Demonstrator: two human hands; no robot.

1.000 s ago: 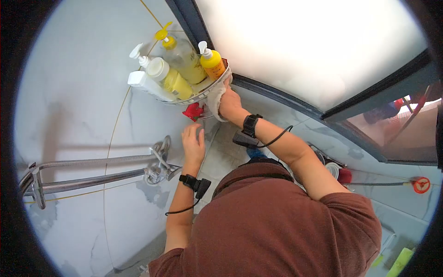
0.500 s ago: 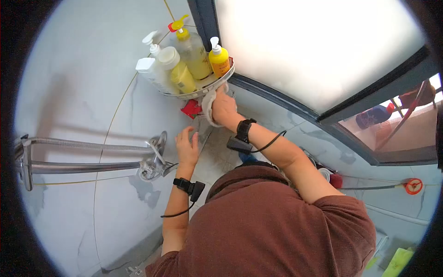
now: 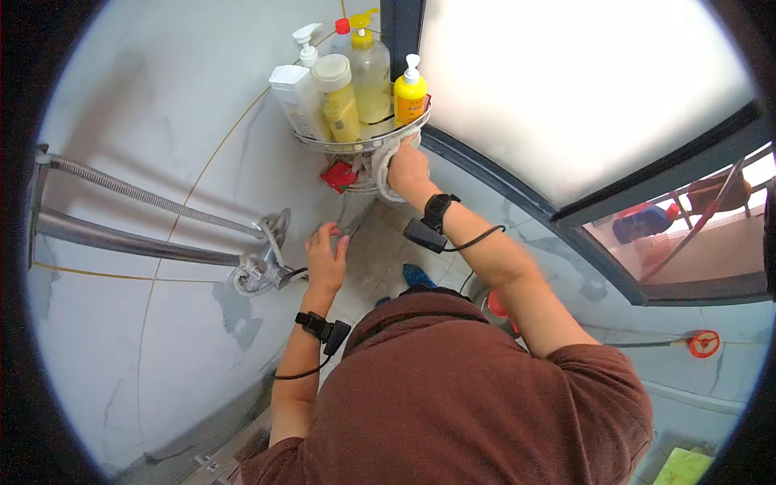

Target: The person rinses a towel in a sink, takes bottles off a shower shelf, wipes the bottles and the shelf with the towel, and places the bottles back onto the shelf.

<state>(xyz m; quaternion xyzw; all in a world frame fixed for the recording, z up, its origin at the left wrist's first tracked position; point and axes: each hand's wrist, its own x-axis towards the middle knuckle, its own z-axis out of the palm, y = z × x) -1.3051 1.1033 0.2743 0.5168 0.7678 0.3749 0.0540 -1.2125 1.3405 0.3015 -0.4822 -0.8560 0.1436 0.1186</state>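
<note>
My right hand (image 3: 410, 171) is closed on a white cloth (image 3: 385, 167) and presses it at the underside of the corner shelf's (image 3: 327, 146) front rim. Part of the cloth hangs below the rim, and my fingertips are hidden by it. Beside the cloth, a red packet (image 3: 339, 175) sits on the lower tier. My left hand (image 3: 326, 257) is held in the air below the shelf, fingers apart and slightly curled, with nothing in it. On the shelf stand a yellow pump bottle (image 3: 410, 99), a clear pump bottle (image 3: 370, 85), a yellow jar (image 3: 338, 101) and a white bottle (image 3: 297, 101).
To the left, a shower mixer (image 3: 255, 273) with a metal hose (image 3: 145, 190) juts from the marbled wall. A dark-framed window (image 3: 493, 178) borders the shelf on the right. An orange-red valve wheel (image 3: 704, 343) is on the right wall. A blue shoe (image 3: 416, 276) shows on the floor.
The view has shifted, so the shelf and bottles appear farther right and higher. My right hand keeps the cloth at the shelf rim. My left hand stays open below.
</note>
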